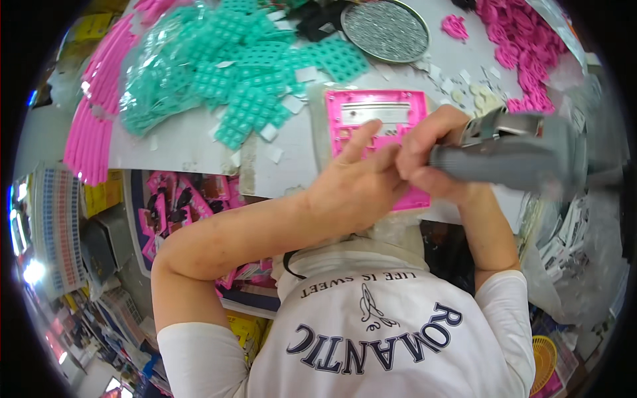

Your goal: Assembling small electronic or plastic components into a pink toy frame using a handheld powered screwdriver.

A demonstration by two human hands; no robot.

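Hands over a pink plastic frame [377,126] lying flat near the front edge of a white table [186,142]. Left hand [355,179] resting on the frame's lower part, index finger stretched out toward the frame's silver label strip, other fingers loosely curled and meeting the right hand; nothing clearly gripped, though whether some small piece is pinched between the two hands cannot be told. Right hand [431,156] closed around the dark ribbed handle of a grey power tool [514,156], fingers wrapped tight, tool body blurred and pointing off to the right, its tip hidden behind the fingers above the frame. Beyond the frame, a heap of teal rubber keypads [232,66] spread across the table's left half, a round metal tray [385,30] at the far edge, and pink rubber pieces [524,46] piled at the far right. Small white paper scraps [458,83] scattered between tray and frame. Long pink strips [99,99] hanging off the table's left side.
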